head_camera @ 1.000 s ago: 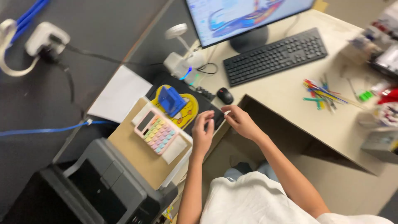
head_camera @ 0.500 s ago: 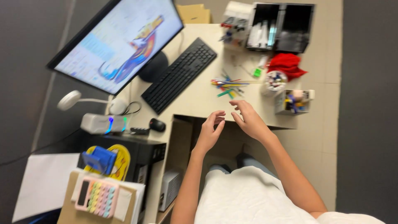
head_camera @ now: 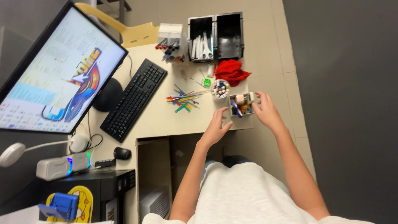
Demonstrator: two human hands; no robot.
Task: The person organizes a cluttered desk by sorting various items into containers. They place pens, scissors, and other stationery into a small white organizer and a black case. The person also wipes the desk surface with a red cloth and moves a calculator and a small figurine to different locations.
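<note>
A small grey box [head_camera: 247, 111] filled with pens and a tape roll stands at the desk's near right corner. My right hand [head_camera: 267, 112] curls against its right side, fingers on the rim. On the box's left, my left hand [head_camera: 215, 126] is spread open, its fingertips just reaching the left corner. A round white cup of small colourful pieces [head_camera: 220, 88] sits just behind the box. Loose coloured sticks and pens [head_camera: 183, 101] lie scattered on the desk [head_camera: 161, 120] to the left of the cup.
A black keyboard [head_camera: 133, 98] and a large monitor [head_camera: 54, 74] fill the left of the desk. Two black bins [head_camera: 215, 35], a white marker holder [head_camera: 170, 37] and a red cloth [head_camera: 231, 70] stand at the back. A mouse [head_camera: 122, 153] and a lit speaker [head_camera: 62, 166] lie lower left.
The view has swung right, from the side cabinet and calculator to the desk. Both hands moved right along the desk edge and now flank the small grey box.
</note>
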